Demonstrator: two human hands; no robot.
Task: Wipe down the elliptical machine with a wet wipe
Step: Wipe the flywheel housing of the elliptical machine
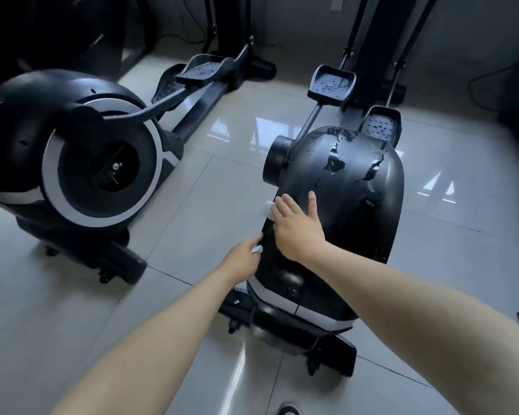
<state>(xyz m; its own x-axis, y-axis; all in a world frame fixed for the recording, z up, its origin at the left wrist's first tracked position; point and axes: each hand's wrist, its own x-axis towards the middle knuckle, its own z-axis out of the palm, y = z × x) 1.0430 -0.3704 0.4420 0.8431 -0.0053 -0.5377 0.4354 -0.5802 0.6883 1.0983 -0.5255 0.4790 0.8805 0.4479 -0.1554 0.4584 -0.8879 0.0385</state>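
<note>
On my left stands another black machine (81, 163) with a big round wheel. The floor (210, 223) is shiny pale tiles. The tip of my shoe (289, 410) peeks in at the bottom.

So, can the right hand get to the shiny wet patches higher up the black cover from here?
Probably yes. The right hand lies flat on the black cover, pressing the wipe, and the wet patches sit further up the same bare surface with nothing between.
</note>
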